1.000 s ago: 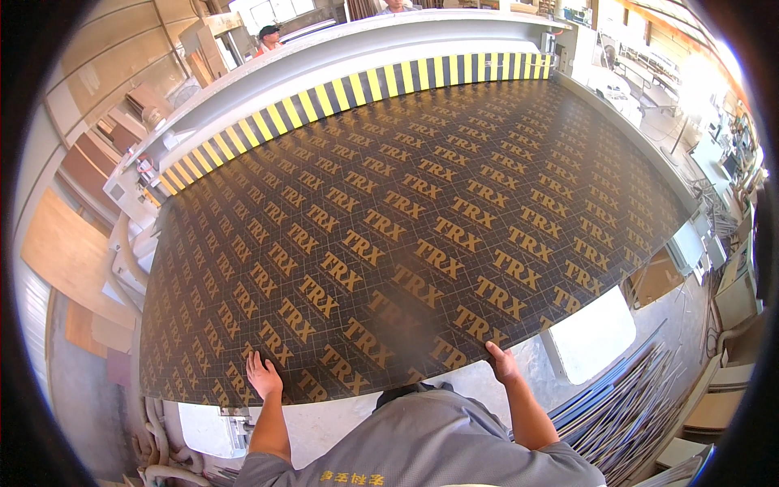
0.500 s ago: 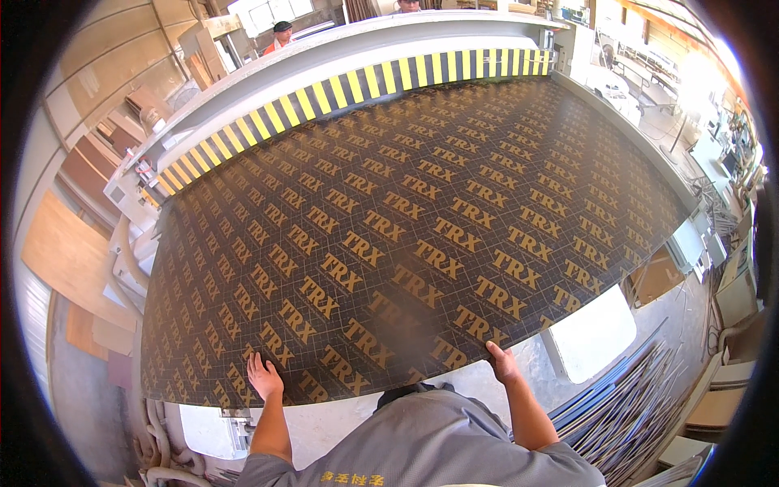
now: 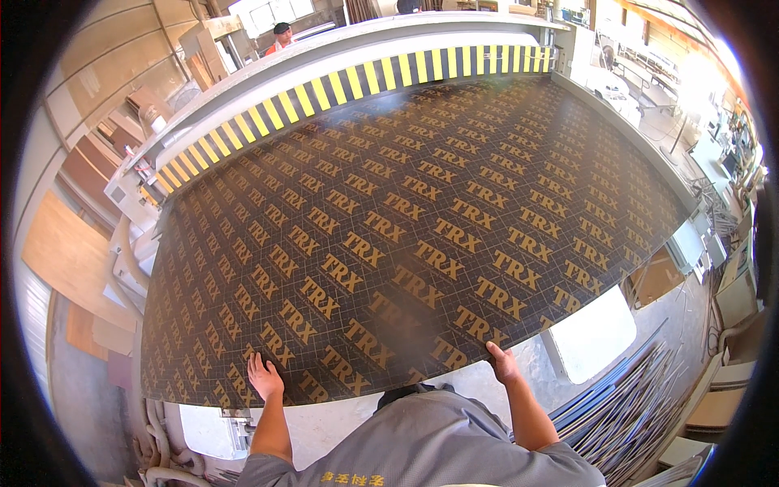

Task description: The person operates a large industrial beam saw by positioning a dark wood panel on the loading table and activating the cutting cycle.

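Note:
A large dark brown panel [image 3: 422,219] printed with a repeating gold pattern lies across a machine bed, its near edge at my waist. My left hand [image 3: 266,376] rests on top of the panel near that edge, fingers spread. My right hand [image 3: 503,362] grips the near edge farther right, thumb on top and fingers underneath. Along the panel's far side runs a yellow-and-black striped guard [image 3: 353,85] beneath a long grey machine beam [image 3: 341,45].
A person [image 3: 280,40] stands behind the beam. White support plates [image 3: 588,333] show below the panel. Long thin strips [image 3: 608,398] lie on the floor at right, pale hoses [image 3: 162,446] at lower left. Boards [image 3: 73,243] lean along the left wall.
The person behind the beam has moved a little right, and a second person's head at top centre has dipped. My hands and the panel are almost unchanged.

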The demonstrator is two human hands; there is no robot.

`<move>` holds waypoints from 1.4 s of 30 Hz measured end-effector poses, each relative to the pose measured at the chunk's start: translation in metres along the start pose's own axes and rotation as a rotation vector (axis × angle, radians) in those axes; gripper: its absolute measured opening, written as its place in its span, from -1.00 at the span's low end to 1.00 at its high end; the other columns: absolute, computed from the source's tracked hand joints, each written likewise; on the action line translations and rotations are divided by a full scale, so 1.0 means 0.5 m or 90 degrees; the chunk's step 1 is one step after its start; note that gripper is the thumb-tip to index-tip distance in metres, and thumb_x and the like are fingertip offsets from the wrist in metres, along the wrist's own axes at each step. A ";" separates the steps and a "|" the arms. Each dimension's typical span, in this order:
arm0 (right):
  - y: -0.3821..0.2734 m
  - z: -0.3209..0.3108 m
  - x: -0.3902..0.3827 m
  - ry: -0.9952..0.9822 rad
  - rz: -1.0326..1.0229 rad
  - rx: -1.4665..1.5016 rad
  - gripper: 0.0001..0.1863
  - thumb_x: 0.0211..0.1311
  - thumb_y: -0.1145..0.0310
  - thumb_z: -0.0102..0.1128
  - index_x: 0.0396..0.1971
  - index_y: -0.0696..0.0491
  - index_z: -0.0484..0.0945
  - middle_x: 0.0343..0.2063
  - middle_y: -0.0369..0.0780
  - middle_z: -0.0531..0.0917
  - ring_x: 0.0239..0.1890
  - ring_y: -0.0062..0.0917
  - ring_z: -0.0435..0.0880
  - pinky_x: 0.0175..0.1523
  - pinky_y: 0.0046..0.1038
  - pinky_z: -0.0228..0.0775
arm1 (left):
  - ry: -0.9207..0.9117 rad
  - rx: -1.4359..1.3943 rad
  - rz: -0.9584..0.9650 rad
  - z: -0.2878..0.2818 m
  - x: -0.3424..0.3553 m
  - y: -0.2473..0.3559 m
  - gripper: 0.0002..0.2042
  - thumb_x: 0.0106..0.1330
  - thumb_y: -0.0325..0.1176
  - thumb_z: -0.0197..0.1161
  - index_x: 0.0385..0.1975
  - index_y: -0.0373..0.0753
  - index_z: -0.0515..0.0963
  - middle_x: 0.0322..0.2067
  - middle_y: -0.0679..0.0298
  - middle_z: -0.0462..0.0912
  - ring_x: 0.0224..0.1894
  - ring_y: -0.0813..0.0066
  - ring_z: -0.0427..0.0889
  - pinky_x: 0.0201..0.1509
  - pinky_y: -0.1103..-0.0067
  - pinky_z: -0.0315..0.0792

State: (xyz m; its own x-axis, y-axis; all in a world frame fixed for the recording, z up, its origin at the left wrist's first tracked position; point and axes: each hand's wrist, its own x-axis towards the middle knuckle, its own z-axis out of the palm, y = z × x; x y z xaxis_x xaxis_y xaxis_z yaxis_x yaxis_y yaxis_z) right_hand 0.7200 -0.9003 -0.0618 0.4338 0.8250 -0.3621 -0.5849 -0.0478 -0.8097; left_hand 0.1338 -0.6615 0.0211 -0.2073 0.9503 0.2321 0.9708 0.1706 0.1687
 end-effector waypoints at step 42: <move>0.039 0.051 0.013 0.294 0.031 -0.004 -0.47 0.38 0.19 0.34 0.14 0.32 0.56 0.07 -0.09 0.70 0.05 -0.36 0.70 0.21 -0.35 0.53 | -0.109 0.051 0.082 -0.003 -0.124 0.054 -0.50 0.65 -0.06 -0.24 0.49 -0.08 0.24 0.54 0.26 0.14 0.58 0.12 0.02 0.62 0.11 -0.05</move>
State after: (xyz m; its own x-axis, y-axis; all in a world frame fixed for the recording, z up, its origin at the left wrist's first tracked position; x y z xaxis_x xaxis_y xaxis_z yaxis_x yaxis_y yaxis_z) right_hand 0.6940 -0.8815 -0.0683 0.6662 0.4848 -0.5667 -0.6089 -0.0851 -0.7887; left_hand 0.1729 -0.7161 0.0127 -0.0646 0.9947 0.0799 0.9958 0.0591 0.0694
